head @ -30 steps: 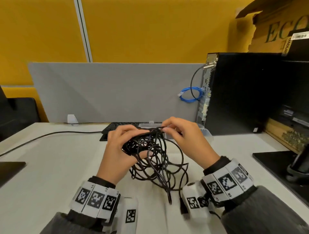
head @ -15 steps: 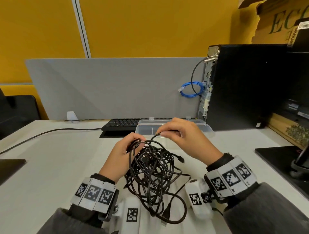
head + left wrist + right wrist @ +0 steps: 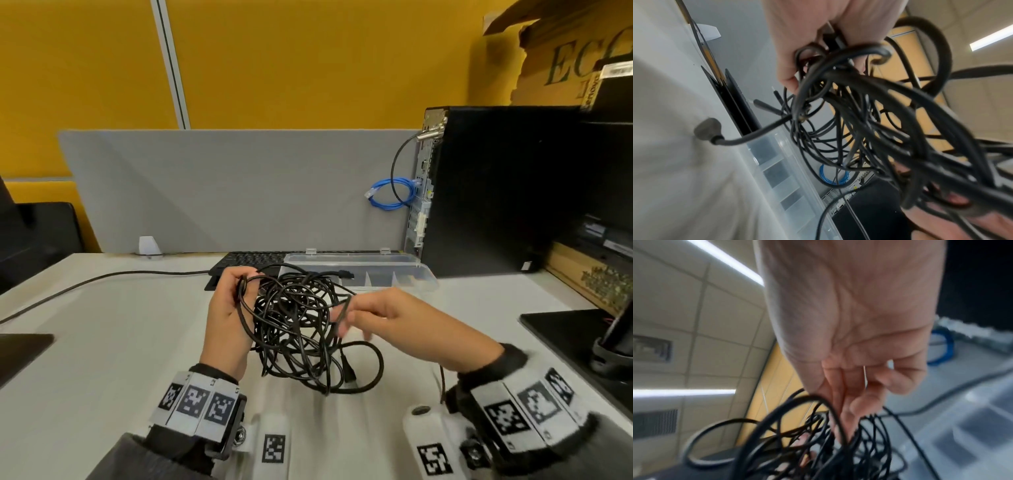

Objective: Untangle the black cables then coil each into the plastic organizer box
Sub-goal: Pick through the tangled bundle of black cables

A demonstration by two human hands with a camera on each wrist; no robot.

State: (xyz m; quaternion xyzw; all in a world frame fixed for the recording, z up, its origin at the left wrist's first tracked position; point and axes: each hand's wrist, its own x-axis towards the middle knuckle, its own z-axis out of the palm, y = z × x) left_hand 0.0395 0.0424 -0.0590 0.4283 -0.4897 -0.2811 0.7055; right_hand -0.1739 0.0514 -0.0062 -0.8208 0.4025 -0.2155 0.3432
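Note:
A tangle of black cables (image 3: 298,329) hangs just above the white desk between both hands. My left hand (image 3: 236,298) grips its left side, fingers curled round several strands (image 3: 818,48). From the right, my right hand (image 3: 349,315) pokes fairly straight, motion-blurred fingers (image 3: 846,418) into the tangle (image 3: 807,451), with one loop lying over them and the thumb apart. A plug end dangles at the bottom (image 3: 349,370). The clear plastic organizer box (image 3: 356,265) sits open behind the tangle, its divided compartments (image 3: 789,170) holding nothing I can see.
A black keyboard (image 3: 250,260) lies behind the box on its left. A black PC tower (image 3: 496,192) with a blue cable coil (image 3: 390,195) stands at the right. Another black cable (image 3: 102,279) runs across the desk's left side. A monitor base (image 3: 582,335) sits far right.
My right hand let go of the strand it pinched at the top of the tangle and dropped to its right side. The left hand keeps its grip, and the tangle has spread wider.

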